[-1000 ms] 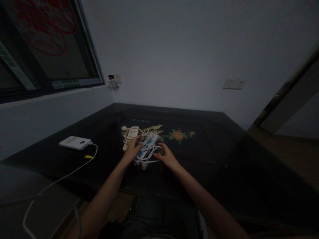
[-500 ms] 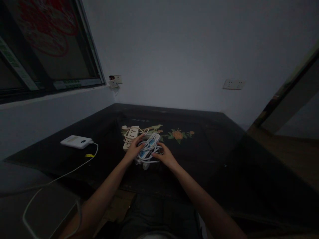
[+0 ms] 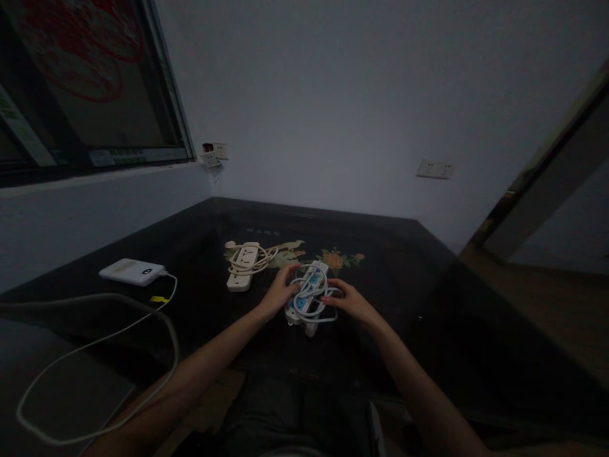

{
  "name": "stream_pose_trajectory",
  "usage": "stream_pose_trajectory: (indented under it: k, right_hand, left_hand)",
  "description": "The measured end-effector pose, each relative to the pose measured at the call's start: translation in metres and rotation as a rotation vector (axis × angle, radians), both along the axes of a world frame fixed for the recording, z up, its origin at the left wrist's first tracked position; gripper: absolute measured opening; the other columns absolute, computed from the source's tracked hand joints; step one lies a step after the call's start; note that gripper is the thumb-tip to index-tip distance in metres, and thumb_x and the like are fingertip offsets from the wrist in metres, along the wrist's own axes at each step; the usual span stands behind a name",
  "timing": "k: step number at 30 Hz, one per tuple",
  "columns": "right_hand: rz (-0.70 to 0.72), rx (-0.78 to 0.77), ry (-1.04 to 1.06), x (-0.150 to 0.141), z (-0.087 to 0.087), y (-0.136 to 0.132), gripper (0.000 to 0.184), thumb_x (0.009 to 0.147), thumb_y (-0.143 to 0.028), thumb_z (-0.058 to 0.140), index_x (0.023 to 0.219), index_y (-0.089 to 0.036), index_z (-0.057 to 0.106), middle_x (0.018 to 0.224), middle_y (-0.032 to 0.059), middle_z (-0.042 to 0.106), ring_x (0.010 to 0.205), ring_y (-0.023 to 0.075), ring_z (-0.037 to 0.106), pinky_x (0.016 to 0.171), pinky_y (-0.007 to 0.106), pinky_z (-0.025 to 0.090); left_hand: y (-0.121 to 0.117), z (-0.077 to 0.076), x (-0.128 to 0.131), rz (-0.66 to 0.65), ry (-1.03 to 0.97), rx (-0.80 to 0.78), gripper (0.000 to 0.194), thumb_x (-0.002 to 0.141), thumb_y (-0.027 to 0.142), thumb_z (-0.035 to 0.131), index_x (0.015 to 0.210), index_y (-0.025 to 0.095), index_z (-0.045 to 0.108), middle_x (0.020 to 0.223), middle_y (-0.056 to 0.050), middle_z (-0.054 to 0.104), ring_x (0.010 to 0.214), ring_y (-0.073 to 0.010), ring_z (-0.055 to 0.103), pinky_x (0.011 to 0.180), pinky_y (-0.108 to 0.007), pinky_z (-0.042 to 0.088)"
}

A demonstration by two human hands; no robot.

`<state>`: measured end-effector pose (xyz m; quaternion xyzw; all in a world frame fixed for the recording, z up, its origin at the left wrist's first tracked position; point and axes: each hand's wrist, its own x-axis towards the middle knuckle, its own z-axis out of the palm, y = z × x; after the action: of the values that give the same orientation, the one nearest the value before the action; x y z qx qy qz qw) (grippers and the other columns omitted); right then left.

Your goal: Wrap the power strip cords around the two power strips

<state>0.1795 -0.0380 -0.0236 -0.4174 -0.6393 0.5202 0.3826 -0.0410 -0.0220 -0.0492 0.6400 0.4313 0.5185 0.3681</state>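
Between my hands is a white power strip [image 3: 311,280] with blue socket faces, its white cord [image 3: 311,312] looped over it. My left hand [image 3: 280,292] grips the strip's left side, fingers curved round its edge. On the other side my right hand [image 3: 349,299] has its fingers closed on loops of the cord. A second, cream power strip [image 3: 247,256] lies to the left, with its own cord wound around it; neither hand touches it.
A white power bank [image 3: 132,271] sits on the black table [image 3: 380,254] at the left, and its white cable [image 3: 107,343] runs off the front edge across my left forearm. Near it lies a yellow tag [image 3: 158,299]. Wall sockets [image 3: 435,169] are behind the table.
Both hands have carried the blue-and-white power strip to the right, away from the cream one, which now lies in full view. The white cable at the left has shifted.
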Motion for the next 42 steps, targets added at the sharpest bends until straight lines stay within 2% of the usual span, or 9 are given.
stream_pose_trajectory:
  k: [5,8,16,20,26,30,35,38,42]
  right_hand:
    - [0.058,-0.01,-0.021,0.035,0.008,0.008,0.051,0.063,-0.032,0.078,0.11,-0.018,0.064,0.114,0.0087,0.066,0.103,0.0228,0.063,0.094,0.038,0.047]
    - [0.046,0.011,-0.028,0.043,0.006,0.01,0.051,0.065,-0.033,0.077,0.112,-0.018,0.064,0.115,0.0083,0.066,0.106,0.0231,0.062,0.095,0.038,0.047]
    - [0.005,0.074,-0.034,0.043,-0.001,0.012,0.048,0.066,-0.032,0.076,0.109,-0.018,0.064,0.11,0.0077,0.067,0.1,0.0228,0.064,0.092,0.038,0.049]
    - [0.012,0.135,-0.057,0.043,-0.002,0.012,0.047,0.068,-0.033,0.075,0.111,-0.019,0.062,0.117,0.0086,0.064,0.106,0.0227,0.061,0.095,0.038,0.047]
    - [0.001,0.213,-0.12,0.047,0.001,0.012,0.047,0.07,-0.034,0.073,0.112,-0.018,0.061,0.117,0.0098,0.063,0.104,0.0222,0.062,0.092,0.036,0.049]
    - [-0.166,0.3,-0.173,0.062,0.01,0.014,0.032,0.076,-0.039,0.066,0.1,-0.018,0.066,0.101,0.0083,0.069,0.087,0.021,0.065,0.081,0.036,0.051]
    - [-0.336,0.34,-0.136,0.073,0.018,0.014,0.033,0.078,-0.049,0.06,0.085,-0.017,0.066,0.076,0.0063,0.068,0.071,0.0199,0.064,0.069,0.033,0.05]
    - [-0.324,0.362,-0.128,0.063,0.023,0.004,0.032,0.077,-0.049,0.061,0.081,-0.017,0.066,0.071,0.0047,0.067,0.068,0.0187,0.063,0.066,0.031,0.049]
    - [-0.154,0.459,-0.205,0.041,0.027,-0.013,0.025,0.082,-0.041,0.059,0.081,-0.018,0.069,0.077,0.0043,0.069,0.069,0.017,0.061,0.064,0.027,0.046]
  left_hand:
    - [0.023,0.003,0.036,-0.006,0.114,0.067,0.041,0.074,0.01,0.058,0.114,0.018,0.054,0.118,-0.01,0.059,0.111,-0.0224,0.056,0.101,-0.043,0.041]
    - [0.03,0.003,0.043,-0.008,0.158,0.119,0.035,0.077,0.011,0.055,0.112,0.019,0.054,0.117,-0.009,0.058,0.11,-0.0217,0.056,0.1,-0.043,0.041]
    - [0.025,0.007,0.021,-0.051,0.274,0.234,0.029,0.083,0.021,0.055,0.112,0.019,0.055,0.112,-0.009,0.059,0.104,-0.0217,0.058,0.094,-0.042,0.046]
    - [0.019,0.014,0.022,-0.011,0.279,0.283,0.026,0.086,0.022,0.05,0.111,0.02,0.056,0.116,-0.01,0.056,0.111,-0.0227,0.054,0.088,-0.039,0.049]
    - [0.005,0.028,0.025,-0.043,0.388,0.452,0.02,0.09,0.021,0.047,0.104,0.019,0.061,0.105,-0.008,0.061,0.106,-0.0213,0.056,0.095,-0.04,0.044]
    - [-0.002,0.032,0.027,-0.104,0.438,0.484,0.02,0.091,0.022,0.045,0.101,0.018,0.062,0.101,-0.008,0.063,0.1,-0.0202,0.058,0.091,-0.036,0.045]
    - [-0.005,0.037,0.024,-0.185,0.505,0.413,0.023,0.09,0.025,0.045,0.099,0.019,0.065,0.098,-0.008,0.068,0.094,-0.0212,0.063,0.087,-0.035,0.047]
    - [-0.004,0.042,0.017,-0.219,0.532,0.39,0.023,0.09,0.026,0.046,0.1,0.02,0.065,0.095,-0.006,0.07,0.089,-0.0204,0.065,0.083,-0.033,0.048]
    - [0.0,0.044,0.011,-0.153,0.513,0.376,0.022,0.09,0.025,0.045,0.1,0.019,0.064,0.092,-0.005,0.07,0.086,-0.0191,0.065,0.081,-0.032,0.047]
